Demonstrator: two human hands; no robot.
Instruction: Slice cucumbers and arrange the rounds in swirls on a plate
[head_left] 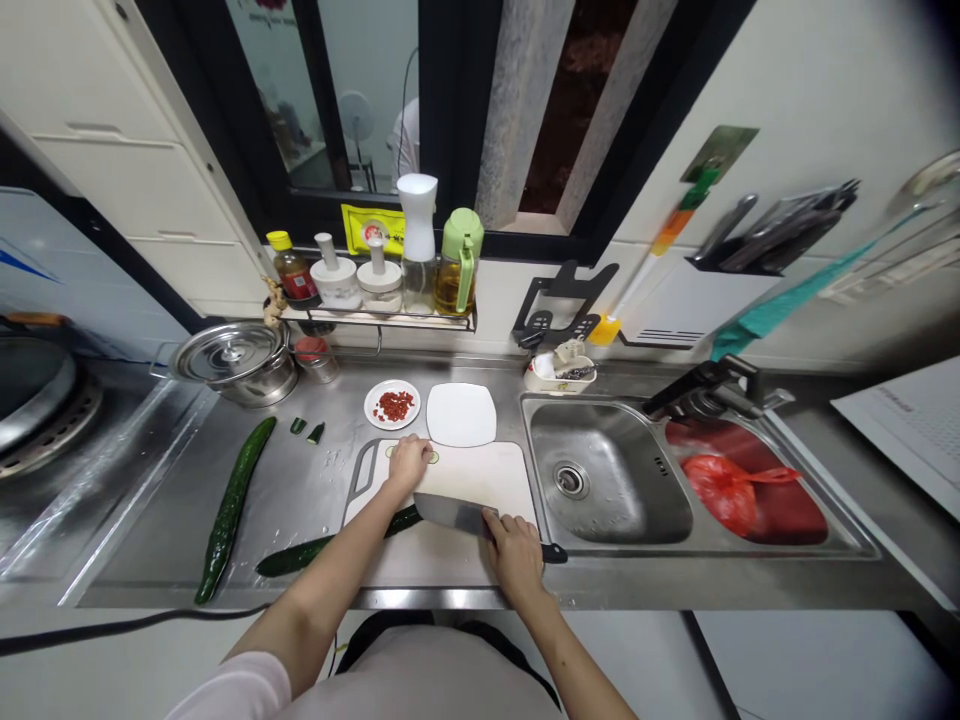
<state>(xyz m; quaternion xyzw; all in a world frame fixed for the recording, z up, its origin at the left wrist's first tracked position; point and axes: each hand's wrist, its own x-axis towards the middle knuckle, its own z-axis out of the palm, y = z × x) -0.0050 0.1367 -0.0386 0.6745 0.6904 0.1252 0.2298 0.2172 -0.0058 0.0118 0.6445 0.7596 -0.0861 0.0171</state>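
My right hand (517,555) grips a kitchen knife (454,513) near the root of its broad blade, the black handle jutting out to the right below the palm. The blade lies low over the white cutting board (480,470), beside the end of a cut cucumber (296,556). At the board's far edge my left hand (410,463) has its fingers closed at a thin cucumber slice (433,456); another slice shows to its left. My left forearm hides part of the cut cucumber.
Behind the board stand a white square plate (461,414) and a saucer of chopped red pieces (394,405). A whole cucumber (236,510) and two cucumber ends (316,433) lie left. The sink (611,480) is on the right, with a red bag (731,495) beyond.
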